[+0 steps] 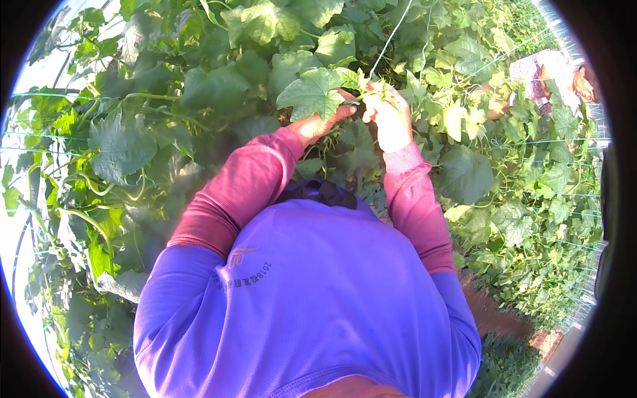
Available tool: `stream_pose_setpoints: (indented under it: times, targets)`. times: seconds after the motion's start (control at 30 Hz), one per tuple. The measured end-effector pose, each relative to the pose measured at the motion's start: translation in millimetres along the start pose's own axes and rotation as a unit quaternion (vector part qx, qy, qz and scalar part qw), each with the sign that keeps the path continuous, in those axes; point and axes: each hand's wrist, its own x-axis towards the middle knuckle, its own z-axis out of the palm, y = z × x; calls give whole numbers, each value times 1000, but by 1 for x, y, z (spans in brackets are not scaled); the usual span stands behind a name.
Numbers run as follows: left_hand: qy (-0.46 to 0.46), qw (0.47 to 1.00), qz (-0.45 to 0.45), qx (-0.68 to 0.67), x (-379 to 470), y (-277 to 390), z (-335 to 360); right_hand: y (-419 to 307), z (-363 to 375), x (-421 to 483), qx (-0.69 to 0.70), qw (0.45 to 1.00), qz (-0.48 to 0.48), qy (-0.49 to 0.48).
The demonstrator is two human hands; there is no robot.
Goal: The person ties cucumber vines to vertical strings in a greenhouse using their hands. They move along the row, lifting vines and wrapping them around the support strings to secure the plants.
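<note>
My right hand [390,119] has its fingers closed on the leafy tip of a climbing vine [380,93], which is bright in the sun. Close to its left, my left hand [318,125] reaches in from the left, its fingertips by the same vine's stem. A broad lobed leaf [313,93] covers part of that hand, so its grip is not clear. From above, a pale support string [393,37] runs down at a slant to the right hand's fingers.
Dense vines with large leaves [122,147] surround me on both sides. Thin green lines [542,142] cross the foliage at the right. Another person [552,74] is among the plants at the upper right. Bare reddish soil [497,311] shows at the lower right.
</note>
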Motion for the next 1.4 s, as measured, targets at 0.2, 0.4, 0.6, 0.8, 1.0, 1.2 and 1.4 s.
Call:
stream_pose_setpoints:
  times: [0.2, 0.4, 0.6, 0.8, 1.0, 1.2, 1.4]
  targets:
    - [-11, 997, -47, -59, 19, -14, -11, 17, 6, 4, 63, 995, -73, 38]
    - [68, 995, -73, 24, 21, 3, -18, 34, 2, -16, -9, 993, -89, 80]
    - [3, 999, -32, 32, 34, 32, 1, 110, -18, 10, -162, 956, 242, -31]
    - [-59, 975, 36, 213, 64, 115, 31, 39, -35, 126, 7, 989, 94, 115]
    - [-22, 908, 260, 327, 146, 116, 43, -103, -134, 262, 242, 969, 48, 22]
    - [122, 947, 232, 186, 167, 147, -12, -118, -183, 330, 35, 971, -95, 215]
    - [274, 943, 189, 7, 206, 159, -89, 38, -281, 332, -227, 935, 172, 212]
